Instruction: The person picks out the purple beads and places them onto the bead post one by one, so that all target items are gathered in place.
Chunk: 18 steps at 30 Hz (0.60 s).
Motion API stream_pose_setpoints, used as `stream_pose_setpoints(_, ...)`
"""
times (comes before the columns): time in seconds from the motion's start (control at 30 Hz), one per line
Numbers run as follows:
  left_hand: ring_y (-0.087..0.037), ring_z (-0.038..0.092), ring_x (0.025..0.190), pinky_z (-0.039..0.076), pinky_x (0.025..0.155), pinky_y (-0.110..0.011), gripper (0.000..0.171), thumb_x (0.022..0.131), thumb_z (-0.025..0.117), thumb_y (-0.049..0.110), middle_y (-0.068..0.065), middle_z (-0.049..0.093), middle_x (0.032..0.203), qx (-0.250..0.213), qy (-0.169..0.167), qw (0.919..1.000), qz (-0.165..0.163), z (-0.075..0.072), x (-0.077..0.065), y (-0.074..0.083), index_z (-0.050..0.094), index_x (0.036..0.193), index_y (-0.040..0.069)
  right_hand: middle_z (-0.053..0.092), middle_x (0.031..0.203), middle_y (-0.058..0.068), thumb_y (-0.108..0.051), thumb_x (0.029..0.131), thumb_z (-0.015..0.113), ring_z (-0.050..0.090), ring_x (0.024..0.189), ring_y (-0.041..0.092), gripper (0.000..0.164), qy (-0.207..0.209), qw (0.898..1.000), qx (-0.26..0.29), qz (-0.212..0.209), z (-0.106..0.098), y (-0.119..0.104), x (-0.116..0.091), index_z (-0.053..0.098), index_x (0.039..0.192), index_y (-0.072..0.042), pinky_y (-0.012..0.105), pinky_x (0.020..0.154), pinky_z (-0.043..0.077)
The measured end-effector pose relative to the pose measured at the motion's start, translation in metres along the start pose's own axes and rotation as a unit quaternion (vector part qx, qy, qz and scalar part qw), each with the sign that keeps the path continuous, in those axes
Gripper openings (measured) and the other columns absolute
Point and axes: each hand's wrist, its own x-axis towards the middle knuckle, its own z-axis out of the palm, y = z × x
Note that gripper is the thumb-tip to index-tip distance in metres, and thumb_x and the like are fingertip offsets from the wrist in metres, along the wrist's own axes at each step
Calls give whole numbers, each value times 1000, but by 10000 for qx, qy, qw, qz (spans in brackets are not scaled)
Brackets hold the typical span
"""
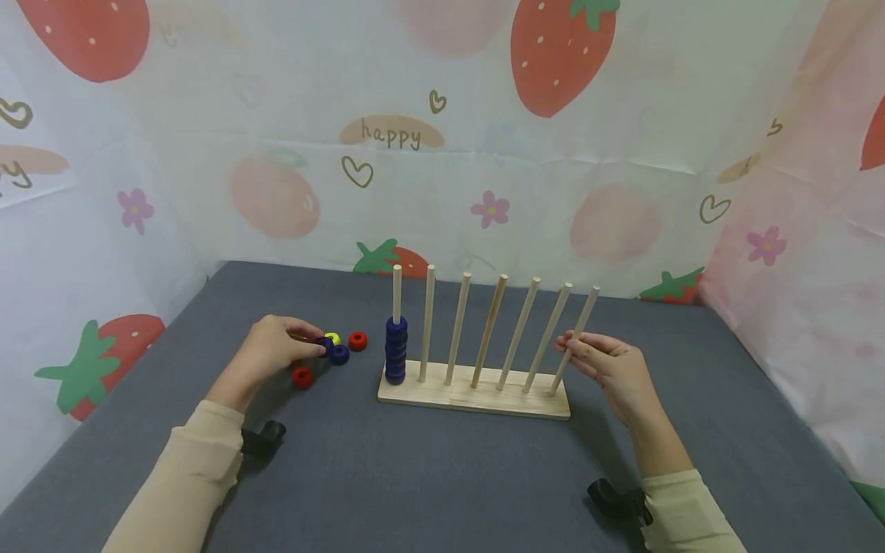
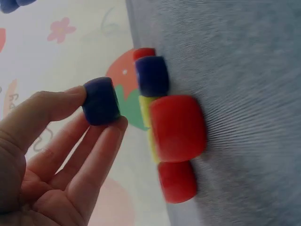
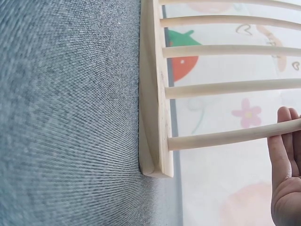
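Note:
Between the thumb and fingertips of my left hand [image 1: 266,347] is a dark blue bead [image 2: 100,101], raised off the table in the left wrist view. Below and beside that hand lie loose beads: a red bead [image 1: 357,341], a blue bead [image 1: 339,355], a yellow bead [image 1: 333,337] and another red bead [image 1: 302,378]. A wooden peg rack [image 1: 477,390] stands at the middle, its leftmost peg carrying a stack of blue beads [image 1: 396,352]. My right hand [image 1: 618,376] holds the rightmost peg [image 1: 587,309] with thumb and fingers; the other pegs are bare.
The rack stands on a dark grey table cloth [image 1: 415,476]. Behind and at both sides hangs a pale curtain [image 1: 442,207] printed with strawberries and flowers. A black strap piece [image 1: 264,439] hangs below the left wrist, and a similar black piece [image 1: 618,503] below the right.

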Motion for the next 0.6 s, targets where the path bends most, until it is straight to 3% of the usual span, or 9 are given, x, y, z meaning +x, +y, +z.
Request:
stream_pose_setpoints(0.17,-28,68,102,55,83,-37,37,90,74,24,-19,70,122,-186,36,9998,30,-5,-1,10,69,121,5,76,99,-11,-18,93,70,72,99,4,11,-7,10000,51,-12,0,0,0,76,102,-18,19,90,54)
stream_pose_setpoints(0.4,-30,62,102,51,72,-32,40,92,72,28,-19,67,128,-173,73,9996,200,-12,-3,26,66,126,9,75,100,-10,-16,93,70,72,99,4,34,-10,10000,77,-31,-1,1,0,68,120,5,19,90,54)
stream_pose_setpoints(0.47,-31,62,100,52,71,-33,40,92,71,28,-18,67,128,-211,72,9995,240,-14,-4,31,66,127,10,75,100,-10,-16,94,69,72,99,4,37,-16,10000,54,-39,-1,1,0,66,121,7,19,90,54)
stream_pose_setpoints(0.6,-30,64,106,54,79,-34,40,91,71,31,-16,68,127,-202,137,9991,348,-16,-6,40,66,127,13,75,100,-10,-17,93,70,72,99,4,30,-2,10000,26,-30,-1,1,0,70,117,1,19,90,54)
